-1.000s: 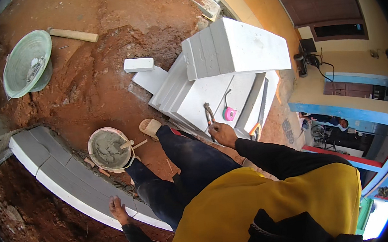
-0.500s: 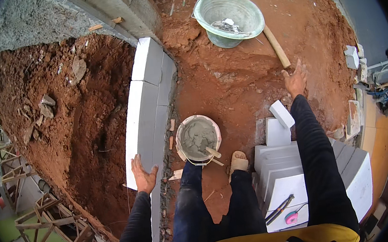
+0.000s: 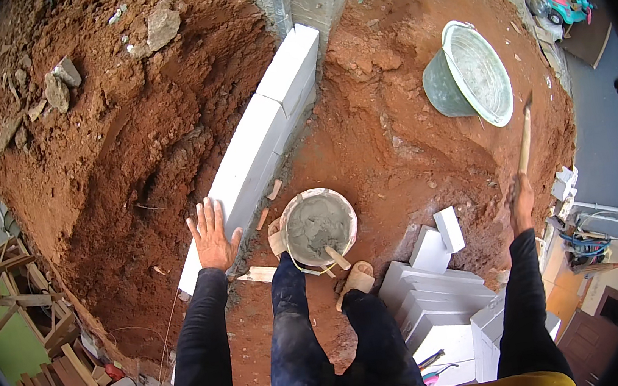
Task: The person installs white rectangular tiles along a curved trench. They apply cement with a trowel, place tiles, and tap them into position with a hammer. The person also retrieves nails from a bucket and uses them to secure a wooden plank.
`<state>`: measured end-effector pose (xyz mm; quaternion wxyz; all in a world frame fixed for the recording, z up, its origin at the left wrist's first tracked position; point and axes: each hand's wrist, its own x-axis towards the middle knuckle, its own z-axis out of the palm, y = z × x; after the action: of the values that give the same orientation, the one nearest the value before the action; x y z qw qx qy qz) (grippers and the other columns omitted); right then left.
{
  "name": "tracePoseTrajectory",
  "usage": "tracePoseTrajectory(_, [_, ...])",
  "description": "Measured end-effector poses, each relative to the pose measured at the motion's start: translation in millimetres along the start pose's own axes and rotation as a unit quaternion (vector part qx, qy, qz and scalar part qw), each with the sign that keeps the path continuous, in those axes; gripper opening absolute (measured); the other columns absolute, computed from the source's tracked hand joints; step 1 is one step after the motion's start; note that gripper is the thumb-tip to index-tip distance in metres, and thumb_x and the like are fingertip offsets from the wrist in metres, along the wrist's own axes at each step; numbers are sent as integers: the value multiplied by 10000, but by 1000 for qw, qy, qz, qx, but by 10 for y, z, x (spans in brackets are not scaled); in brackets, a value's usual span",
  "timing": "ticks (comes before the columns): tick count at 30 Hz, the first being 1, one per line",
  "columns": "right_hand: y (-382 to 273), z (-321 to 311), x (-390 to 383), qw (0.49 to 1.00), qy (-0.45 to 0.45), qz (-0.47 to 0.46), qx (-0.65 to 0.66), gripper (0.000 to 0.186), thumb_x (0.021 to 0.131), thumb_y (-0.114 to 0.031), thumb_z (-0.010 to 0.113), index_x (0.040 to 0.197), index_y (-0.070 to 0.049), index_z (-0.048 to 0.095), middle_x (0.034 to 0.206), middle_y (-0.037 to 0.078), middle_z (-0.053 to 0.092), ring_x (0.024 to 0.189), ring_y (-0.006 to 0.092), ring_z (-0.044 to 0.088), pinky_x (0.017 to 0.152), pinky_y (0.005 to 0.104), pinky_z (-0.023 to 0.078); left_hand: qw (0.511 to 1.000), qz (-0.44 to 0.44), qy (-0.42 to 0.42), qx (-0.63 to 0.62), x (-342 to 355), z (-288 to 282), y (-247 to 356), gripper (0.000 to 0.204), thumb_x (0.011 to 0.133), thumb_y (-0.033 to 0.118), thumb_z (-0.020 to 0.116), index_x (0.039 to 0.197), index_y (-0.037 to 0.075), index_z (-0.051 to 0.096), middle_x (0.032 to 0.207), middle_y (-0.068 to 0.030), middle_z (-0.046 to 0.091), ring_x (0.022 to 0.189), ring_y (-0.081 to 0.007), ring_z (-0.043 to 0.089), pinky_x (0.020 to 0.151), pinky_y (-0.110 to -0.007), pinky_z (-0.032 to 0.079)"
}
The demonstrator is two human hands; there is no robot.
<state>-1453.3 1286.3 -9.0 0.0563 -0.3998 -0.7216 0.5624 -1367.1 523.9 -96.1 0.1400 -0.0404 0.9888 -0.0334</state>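
Note:
My left hand lies with spread fingers on the top of a low wall of white blocks. In my right hand, off to the right, is a wooden-handled tool. Its dark, pointed end tips away from me, and I cannot make out its exact kind. Between my feet and the wall stands a bucket of wet grey mortar. A short wooden handle sticks out of the mortar; what it belongs to is buried.
A green bucket leans at the far right. Loose white blocks are stacked by my right leg, with a pink-and-black tool on them. Rough red soil slopes beyond the wall; timber pieces lie lower left.
My right hand has closed on the wooden handle and lifted the tool away from the green bucket, which now tips to the right. My left hand has flattened onto the wall top. The view has turned.

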Motion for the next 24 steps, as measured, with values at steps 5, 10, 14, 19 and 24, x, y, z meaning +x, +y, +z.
tracePoseTrajectory(5, [-250, 405, -1901, 999, 3, -32, -14, 415, 1007, -289, 749, 1248, -10, 557, 816, 45, 591, 700, 198, 666, 670, 381, 621, 997, 64, 13, -33, 555, -110, 92, 891, 1028, 556, 601, 1727, 147, 229, 1804, -79, 189, 1670, -288, 130, 1347, -603, 34])
tracePoseTrajectory(10, [-724, 1676, -2547, 995, -66, -44, 60, 397, 1045, -306, 694, 1292, -55, 512, 826, 25, 567, 598, 160, 609, 505, 350, 531, 990, 111, 47, -74, 875, -120, 143, 812, 1051, 479, 580, 1716, 138, 261, 1791, -75, 235, 1657, -262, 184, 1350, -585, 53])
tracePoseTrajectory(14, [-769, 2818, -2664, 923, -259, -108, -263, 419, 1057, -417, 669, 1234, -61, 537, 806, 96, 616, 626, 230, 645, 582, 418, 537, 989, 111, 24, -90, 901, -51, 118, 744, 1074, 387, 555, 1714, 141, 266, 1790, -64, 234, 1653, -250, 199, 1352, -571, 67])
tracePoseTrajectory(19, [-700, 3830, -2580, 869, -311, -247, -295, 450, 1032, -396, 704, 1277, -45, 564, 927, 227, 698, 843, 412, 719, 732, 488, 551, 987, 116, 38, -102, 919, 33, 112, 737, 1076, 375, 557, 1707, 122, 274, 1787, -79, 239, 1654, -266, 196, 1348, -578, 62])
tracePoseTrajectory(24, [-476, 4465, -2369, 829, -322, -277, -365, 475, 1039, -424, 683, 1301, -51, 547, 972, 294, 734, 878, 510, 721, 757, 570, 557, 987, 109, 24, -115, 922, 53, 113, 714, 1079, 347, 547, 1710, 154, 273, 1790, -45, 235, 1649, -236, 212, 1351, -569, 91])
